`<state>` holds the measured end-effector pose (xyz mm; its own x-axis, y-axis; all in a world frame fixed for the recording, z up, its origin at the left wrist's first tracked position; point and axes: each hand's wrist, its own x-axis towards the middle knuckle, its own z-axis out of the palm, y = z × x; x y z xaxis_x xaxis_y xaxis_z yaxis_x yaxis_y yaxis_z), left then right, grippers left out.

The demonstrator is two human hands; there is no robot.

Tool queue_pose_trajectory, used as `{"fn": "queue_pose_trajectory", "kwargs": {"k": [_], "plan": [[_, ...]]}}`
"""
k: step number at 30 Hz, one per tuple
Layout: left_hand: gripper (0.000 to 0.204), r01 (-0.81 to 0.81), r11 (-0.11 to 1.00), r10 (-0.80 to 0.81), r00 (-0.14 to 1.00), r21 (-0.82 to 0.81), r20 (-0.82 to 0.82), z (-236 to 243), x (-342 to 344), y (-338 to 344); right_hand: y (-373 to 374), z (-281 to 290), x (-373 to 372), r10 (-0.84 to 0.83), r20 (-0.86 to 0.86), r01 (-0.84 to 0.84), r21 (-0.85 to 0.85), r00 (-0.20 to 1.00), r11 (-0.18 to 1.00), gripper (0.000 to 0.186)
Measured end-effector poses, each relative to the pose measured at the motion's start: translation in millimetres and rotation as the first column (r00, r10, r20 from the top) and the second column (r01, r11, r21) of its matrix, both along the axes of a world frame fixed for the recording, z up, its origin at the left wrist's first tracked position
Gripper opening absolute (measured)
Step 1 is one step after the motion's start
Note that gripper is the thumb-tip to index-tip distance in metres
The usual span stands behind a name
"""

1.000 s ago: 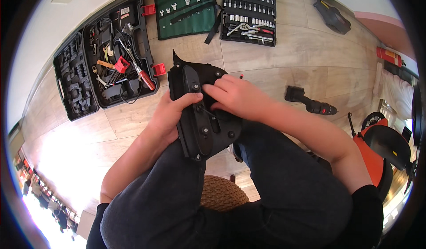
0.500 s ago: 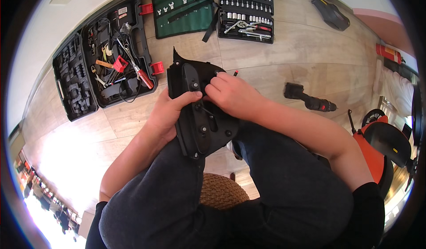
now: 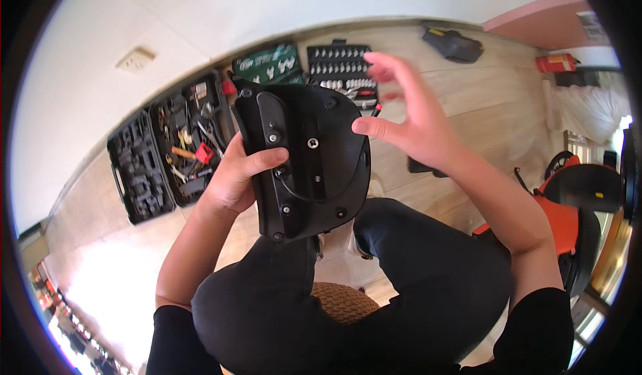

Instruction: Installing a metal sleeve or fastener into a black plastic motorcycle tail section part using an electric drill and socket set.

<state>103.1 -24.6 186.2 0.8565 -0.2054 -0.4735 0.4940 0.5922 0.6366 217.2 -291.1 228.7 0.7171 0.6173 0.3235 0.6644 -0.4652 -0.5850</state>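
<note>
Right hand opened, fingers off black panel.

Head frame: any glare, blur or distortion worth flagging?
All head view: glare whites out the floor at lower left; right hand blurs at the fingers, likely motion; black panel reads sharper; wall bows along its base; corners go black.

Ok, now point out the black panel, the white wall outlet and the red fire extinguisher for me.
Black panel (image 3: 303,161): head view, middle of its face.
White wall outlet (image 3: 135,59): head view, front of its plate.
Red fire extinguisher (image 3: 556,63): head view, side of its body.
</note>
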Motion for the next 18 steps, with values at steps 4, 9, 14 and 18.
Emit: {"fn": "queue_pose_trajectory", "kwargs": {"k": [4,9,14,18], "plan": [[0.055,0.089,0.994,-0.096,0.988,0.063,0.122,81.0,15.6,-10.6,-12.4,77.7,-23.1,0.063,-0.97,0.185,0.109,0.235,0.977,0.07],[0.075,0.279,0.947,-0.304,0.94,0.16,0.157,173.1,0.9,-33.6,-26.6,131.6,-88.7,0.297,-0.954,0.421,0.286,0.04,0.861,0.049],[0.082,0.197,0.8,-0.392,0.887,0.567,0.245,226.3,-37.6,-48.3,-37.0,150.4,-150.6,0.397,-0.91,0.563,0.392,0.12,0.728,0.037],[0.088,-0.602,0.125,-0.654,0.548,0.789,0.521,268.3,-99.4,-65.6,-44.7,163.3,-195.2,0.366,-0.886,0.62,0.461,0.284,0.635,0.034]]}}
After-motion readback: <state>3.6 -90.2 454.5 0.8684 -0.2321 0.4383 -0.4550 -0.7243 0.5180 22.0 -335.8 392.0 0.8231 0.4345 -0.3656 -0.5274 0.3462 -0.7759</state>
